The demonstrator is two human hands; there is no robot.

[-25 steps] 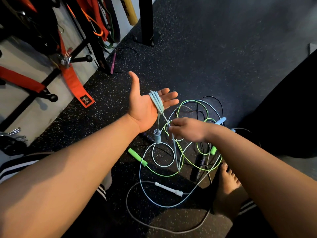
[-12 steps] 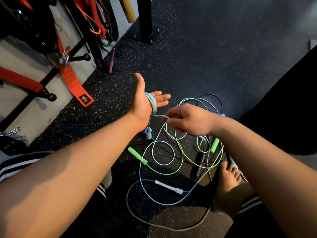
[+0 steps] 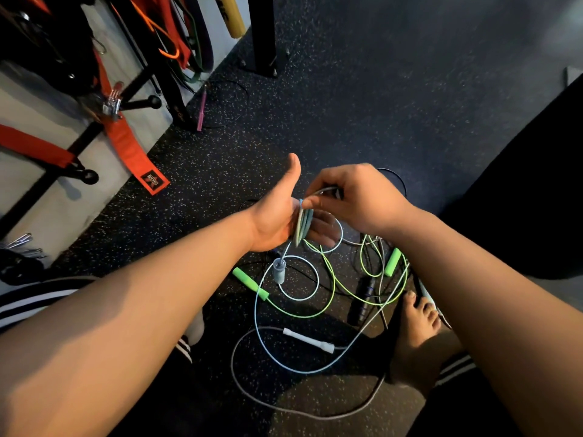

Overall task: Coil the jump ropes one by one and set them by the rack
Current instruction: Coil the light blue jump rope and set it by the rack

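Observation:
A light blue jump rope [image 3: 303, 227] is wound in several loops round the palm of my left hand [image 3: 277, 216], whose thumb points up and fingers stay straight. One blue handle [image 3: 279, 270] dangles below that hand. My right hand [image 3: 356, 197] pinches the same rope just above the loops. The rest of the blue rope trails to the floor among a green rope [image 3: 331, 285] with green handles [image 3: 250, 282], a grey rope with a white handle [image 3: 307, 339] and a black handle [image 3: 362, 298]. The black rack [image 3: 151, 70] stands at upper left.
Orange straps [image 3: 126, 143] and bands hang on the rack. A pink-handled rope [image 3: 201, 112] lies beside the rack's foot. A black post [image 3: 262, 33] is bolted to the speckled rubber floor. My bare foot [image 3: 416, 339] rests on the floor at right, near the rope tangle.
My left hand has turned edge-on with the thumb up. My right hand rose from below the palm to above it, carrying the blue rope round the hand for another loop.

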